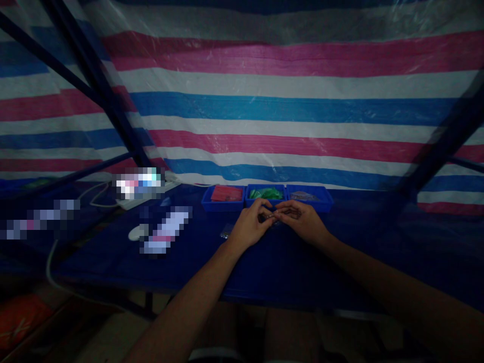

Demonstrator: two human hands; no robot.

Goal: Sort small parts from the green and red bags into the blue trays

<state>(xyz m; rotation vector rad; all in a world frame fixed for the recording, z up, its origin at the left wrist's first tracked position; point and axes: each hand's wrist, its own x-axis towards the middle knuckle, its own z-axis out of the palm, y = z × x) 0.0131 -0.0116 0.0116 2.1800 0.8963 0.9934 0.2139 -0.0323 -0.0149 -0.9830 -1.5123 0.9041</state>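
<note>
- Across the upper half of the frame, a striped tarp (287, 108) in pink, blue and white hung as a backdrop. It closed in the space behind the work surface.
- Below it, the dark blue table (340, 262) filled the middle of the frame, and both forearms reached in from the bottom edge.
- At the table's far edge, centre of the frame, stood a row of blue trays (215, 205) side by side, holding red, green and greyish contents. They sat just beyond the fingertips, likely to keep each sort apart yet within easy reach.
- Just in front of the trays, the left hand (251, 224) and right hand (304, 222) met, their heels low on the table, probably to steady the fingers.
- Between them, both hands' fingertips were pinched closed on a small pale piece (273, 217). It was too small and dim to identify.
- Left of the left hand lay a small clear packet (227, 231), untouched on the table.
</note>
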